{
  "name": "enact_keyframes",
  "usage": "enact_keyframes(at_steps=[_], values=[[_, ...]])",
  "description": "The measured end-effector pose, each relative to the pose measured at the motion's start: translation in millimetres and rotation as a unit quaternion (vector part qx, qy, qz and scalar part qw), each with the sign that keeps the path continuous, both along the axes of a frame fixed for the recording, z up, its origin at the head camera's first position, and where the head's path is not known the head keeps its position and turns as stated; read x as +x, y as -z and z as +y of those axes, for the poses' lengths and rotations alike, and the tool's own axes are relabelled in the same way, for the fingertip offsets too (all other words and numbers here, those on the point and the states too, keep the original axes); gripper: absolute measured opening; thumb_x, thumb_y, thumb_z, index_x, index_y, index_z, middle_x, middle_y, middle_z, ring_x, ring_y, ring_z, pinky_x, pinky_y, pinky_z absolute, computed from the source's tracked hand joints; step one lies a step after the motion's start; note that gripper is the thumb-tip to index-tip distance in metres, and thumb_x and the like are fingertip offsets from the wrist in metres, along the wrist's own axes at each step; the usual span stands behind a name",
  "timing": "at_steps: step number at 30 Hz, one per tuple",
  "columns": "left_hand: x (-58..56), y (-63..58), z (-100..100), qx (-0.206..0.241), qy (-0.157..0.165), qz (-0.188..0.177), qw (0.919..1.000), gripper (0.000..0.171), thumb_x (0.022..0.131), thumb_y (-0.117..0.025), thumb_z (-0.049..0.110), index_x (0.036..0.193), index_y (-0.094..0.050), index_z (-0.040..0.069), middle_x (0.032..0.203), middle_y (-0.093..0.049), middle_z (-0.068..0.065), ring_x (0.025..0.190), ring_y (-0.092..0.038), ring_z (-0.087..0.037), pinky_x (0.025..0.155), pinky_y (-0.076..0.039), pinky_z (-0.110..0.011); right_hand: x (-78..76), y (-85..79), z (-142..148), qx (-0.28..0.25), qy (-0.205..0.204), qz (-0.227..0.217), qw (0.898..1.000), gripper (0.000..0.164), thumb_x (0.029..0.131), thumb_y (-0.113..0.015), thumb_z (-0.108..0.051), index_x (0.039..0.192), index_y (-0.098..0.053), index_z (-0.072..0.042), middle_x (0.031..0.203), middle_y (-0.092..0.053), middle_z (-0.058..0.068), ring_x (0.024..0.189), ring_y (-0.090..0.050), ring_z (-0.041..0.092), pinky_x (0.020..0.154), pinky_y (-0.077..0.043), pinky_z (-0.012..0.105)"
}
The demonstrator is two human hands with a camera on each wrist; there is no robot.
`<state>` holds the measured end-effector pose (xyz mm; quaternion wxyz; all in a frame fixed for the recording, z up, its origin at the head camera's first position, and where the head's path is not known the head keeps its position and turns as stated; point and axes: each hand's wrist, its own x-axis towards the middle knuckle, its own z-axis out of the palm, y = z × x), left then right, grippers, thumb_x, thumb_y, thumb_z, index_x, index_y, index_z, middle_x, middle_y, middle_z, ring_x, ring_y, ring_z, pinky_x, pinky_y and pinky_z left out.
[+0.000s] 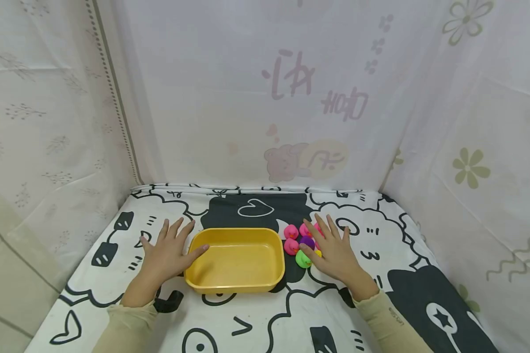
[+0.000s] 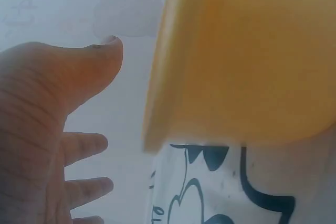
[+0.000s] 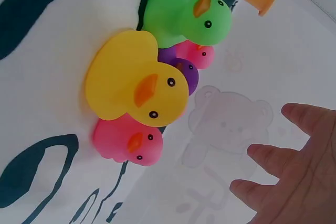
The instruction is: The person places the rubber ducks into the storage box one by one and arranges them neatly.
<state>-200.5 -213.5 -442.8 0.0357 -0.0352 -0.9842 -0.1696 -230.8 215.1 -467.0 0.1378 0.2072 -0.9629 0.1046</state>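
Observation:
A yellow plastic tray (image 1: 236,288) stands on the patterned cloth in front of me. My left hand (image 1: 169,255) is at its left side, fingers spread, with the thumb over the rim in the head view; the left wrist view shows the thumb apart from the tray wall (image 2: 241,66). To the tray's right sits a cluster of rubber ducks: a green duck (image 3: 184,14), a yellow duck (image 3: 131,77), a purple duck (image 3: 190,74) and several pink ducks (image 1: 291,246). My right hand (image 1: 335,252) hovers over the cluster's right part with spread fingers, holding nothing and partly hiding some ducks.
A black-and-white cartoon cloth (image 1: 238,323) covers the table. Pale printed curtains (image 1: 247,98) hang behind and along both sides, close to the table's edges.

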Motion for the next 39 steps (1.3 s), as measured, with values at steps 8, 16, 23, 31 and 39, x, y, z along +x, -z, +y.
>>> enact_keyframes(at_steps=[8,16,23,31,39], values=[[-11.6,-12.1,-2,0.042,0.005,-0.003,0.9991,0.095,0.092,-0.052,0.071,0.156,-0.031,0.004,0.159,-0.029,-0.026,0.146,-0.016,-0.053,0.099,-0.001,-0.088,-10.1,-10.2,-6,-0.012,0.0,-0.008,1.0,0.068,0.1,-0.041,-0.063,0.158,-0.032,-0.03,0.164,-0.028,0.009,0.15,-0.019,0.041,0.107,-0.007,0.082],[-24.2,-18.8,-7,0.084,0.035,-0.03,0.9954,0.09,0.094,-0.049,0.07,0.156,-0.033,0.006,0.159,-0.029,-0.026,0.145,-0.02,-0.053,0.105,-0.012,-0.083,-20.6,-26.2,-19,-0.002,-0.008,-0.019,1.0,0.074,0.097,-0.037,-0.071,0.156,-0.039,-0.027,0.162,-0.032,0.009,0.149,-0.024,0.041,0.11,-0.011,0.079],[-36.5,-2.8,-16,0.278,0.021,-0.149,0.9486,0.075,0.102,-0.047,0.058,0.152,-0.039,0.002,0.151,-0.044,-0.023,0.137,-0.041,-0.045,0.109,-0.038,-0.064,-43.5,-32.1,-24,-0.057,-0.036,-0.096,0.993,0.047,0.099,-0.06,-0.043,0.135,-0.064,-0.013,0.134,-0.064,0.006,0.125,-0.057,0.03,0.105,-0.046,0.056],[-47.8,21.3,-21,0.388,-0.003,-0.175,0.9048,0.06,0.101,-0.058,0.044,0.138,-0.057,-0.003,0.134,-0.061,-0.019,0.123,-0.058,-0.035,0.102,-0.05,-0.052,-65.2,-40.0,-26,-0.115,-0.037,-0.224,0.967,0.039,0.096,-0.069,-0.025,0.131,-0.065,-0.006,0.124,-0.068,0.009,0.116,-0.063,0.027,0.101,-0.051,0.048],[-46.8,37.0,-25,0.446,-0.035,-0.179,0.8764,0.061,0.093,-0.069,0.049,0.129,-0.066,-0.001,0.119,-0.07,-0.012,0.1,-0.069,-0.022,0.092,-0.057,-0.037,-72.5,-19.7,-27,-0.116,-0.031,-0.245,0.962,0.03,0.093,-0.074,-0.018,0.121,-0.072,-0.01,0.113,-0.072,0.004,0.107,-0.065,0.023,0.095,-0.056,0.043]])
